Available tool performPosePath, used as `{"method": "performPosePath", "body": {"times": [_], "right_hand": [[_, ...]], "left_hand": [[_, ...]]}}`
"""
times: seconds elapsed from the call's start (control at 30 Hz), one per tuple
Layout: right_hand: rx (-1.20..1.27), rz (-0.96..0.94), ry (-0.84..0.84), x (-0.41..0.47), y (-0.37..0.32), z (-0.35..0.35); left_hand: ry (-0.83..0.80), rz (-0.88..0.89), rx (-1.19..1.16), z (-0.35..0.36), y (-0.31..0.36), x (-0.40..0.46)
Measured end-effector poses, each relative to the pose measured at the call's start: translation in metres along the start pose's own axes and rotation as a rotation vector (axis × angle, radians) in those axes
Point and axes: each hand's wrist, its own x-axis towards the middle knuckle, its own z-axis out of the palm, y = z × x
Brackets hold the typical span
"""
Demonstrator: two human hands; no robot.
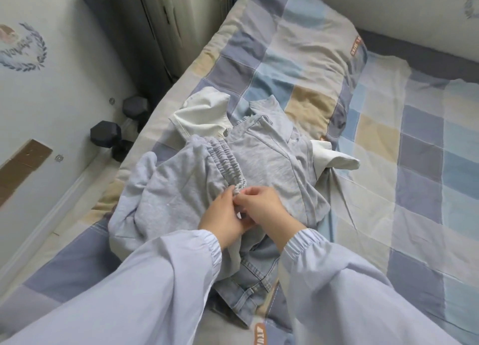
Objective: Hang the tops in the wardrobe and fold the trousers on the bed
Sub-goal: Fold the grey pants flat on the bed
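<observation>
Both hands [242, 211] pinch the grey trousers' [178, 186] elastic waistband [228, 158], which runs away up-left.

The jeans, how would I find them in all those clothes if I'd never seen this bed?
Start at the checked bed and go to the clothes heap in its middle. Follow the heap towards the near edge, below the two hands. The jeans lie there, partly under the pale grey sweatpants: they are the only stiff blue denim with stitched seams, while the rest is soft grey or white.
</observation>
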Motion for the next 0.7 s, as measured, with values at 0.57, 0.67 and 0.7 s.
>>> {"method": "performPosePath", "body": {"times": [0.57,0.67,0.7], "right_hand": [[-0.772,-0.76,0.347,-0.217,-0.114,-0.093],[-0.77,-0.644,0.508,-0.266,-0.11,-0.148],[-0.768,-0.602,0.58,-0.282,-0.107,-0.168]], "left_hand": [[-0.318,0.701,0.197,-0.222,0.198,-0.169],[-0.228,0.782,0.081,-0.243,0.246,-0.203],[-0.2,0.806,0.016,-0.247,0.262,-0.212]]}}
